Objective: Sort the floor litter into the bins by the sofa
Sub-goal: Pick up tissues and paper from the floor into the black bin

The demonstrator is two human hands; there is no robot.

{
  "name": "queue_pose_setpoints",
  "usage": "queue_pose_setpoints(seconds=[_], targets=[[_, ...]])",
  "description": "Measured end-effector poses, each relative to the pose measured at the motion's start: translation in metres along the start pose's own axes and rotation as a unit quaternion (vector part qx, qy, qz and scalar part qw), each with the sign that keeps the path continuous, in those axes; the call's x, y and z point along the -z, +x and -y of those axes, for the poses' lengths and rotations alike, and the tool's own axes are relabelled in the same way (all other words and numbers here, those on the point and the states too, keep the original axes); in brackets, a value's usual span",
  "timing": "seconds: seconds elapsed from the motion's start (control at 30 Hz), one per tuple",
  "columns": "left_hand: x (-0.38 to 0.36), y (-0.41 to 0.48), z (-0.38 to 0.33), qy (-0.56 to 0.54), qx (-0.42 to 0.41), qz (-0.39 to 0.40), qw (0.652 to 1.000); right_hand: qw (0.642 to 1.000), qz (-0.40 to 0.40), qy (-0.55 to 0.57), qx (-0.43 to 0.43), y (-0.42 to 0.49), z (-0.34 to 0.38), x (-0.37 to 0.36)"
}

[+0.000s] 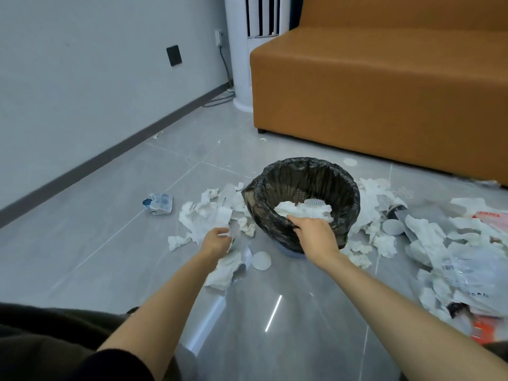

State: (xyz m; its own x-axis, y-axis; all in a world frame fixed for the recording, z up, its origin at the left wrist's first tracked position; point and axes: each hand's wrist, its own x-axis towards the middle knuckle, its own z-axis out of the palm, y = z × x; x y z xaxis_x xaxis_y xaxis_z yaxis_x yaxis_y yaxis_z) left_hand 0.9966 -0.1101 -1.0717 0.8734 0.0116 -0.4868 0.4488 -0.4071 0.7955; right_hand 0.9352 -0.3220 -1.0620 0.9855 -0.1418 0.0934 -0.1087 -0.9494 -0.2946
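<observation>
A round bin [341,185] lined with a black bag is tipped toward me on the grey floor, in front of the orange sofa [384,86]. White crumpled paper [305,209] lies inside it. My right hand [316,233] grips the bin's near rim. My left hand [217,240] pinches a thin clear plastic scrap [236,232] at the edge of a heap of white tissues [206,215] left of the bin. A round white lid [261,261] lies on the floor between my hands.
More tissues, wrappers and plastic bags [467,265] are piled right of the bin, with an orange packet [486,329] near the frame edge. A blue-white pouch [159,203] lies apart at left. A white tower fan [247,50] stands by the wall.
</observation>
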Motion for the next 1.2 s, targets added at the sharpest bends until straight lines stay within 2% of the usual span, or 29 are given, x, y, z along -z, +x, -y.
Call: queue_pose_setpoints(seconds=[0.1, 0.27, 0.4, 0.53, 0.6, 0.87, 1.0, 1.1, 1.2], targets=[[-0.004, 0.012, 0.029, 0.101, -0.012, 0.005, 0.995, 0.999, -0.043, -0.015, 0.004, 0.017, -0.006, -0.01], [-0.025, 0.026, 0.065, 0.227, -0.029, 0.073, 0.971, 0.996, -0.081, -0.032, 0.002, 0.029, -0.005, -0.024], [-0.03, 0.04, 0.098, 0.399, -0.051, 0.107, 0.909, 0.995, -0.101, -0.024, 0.015, 0.031, -0.001, -0.03], [-0.026, 0.042, 0.12, 0.503, -0.095, 0.079, 0.855, 0.995, -0.086, -0.047, 0.025, 0.027, -0.001, -0.03], [-0.027, 0.041, 0.123, 0.519, -0.107, 0.071, 0.845, 0.994, -0.081, -0.056, 0.037, 0.024, -0.001, -0.028], [-0.028, 0.028, 0.135, 0.513, -0.08, 0.107, 0.848, 0.994, -0.026, -0.078, 0.066, 0.013, -0.006, -0.013], [-0.028, 0.019, 0.139, 0.547, -0.108, 0.1, 0.824, 0.995, -0.005, -0.078, 0.056, 0.004, -0.007, -0.009], [-0.029, 0.012, 0.139, 0.592, -0.129, 0.057, 0.794, 0.993, -0.054, -0.085, 0.053, -0.005, -0.01, -0.009], [-0.028, 0.007, 0.143, 0.563, -0.11, 0.09, 0.814, 0.976, -0.187, -0.098, 0.059, -0.017, -0.01, -0.015]])
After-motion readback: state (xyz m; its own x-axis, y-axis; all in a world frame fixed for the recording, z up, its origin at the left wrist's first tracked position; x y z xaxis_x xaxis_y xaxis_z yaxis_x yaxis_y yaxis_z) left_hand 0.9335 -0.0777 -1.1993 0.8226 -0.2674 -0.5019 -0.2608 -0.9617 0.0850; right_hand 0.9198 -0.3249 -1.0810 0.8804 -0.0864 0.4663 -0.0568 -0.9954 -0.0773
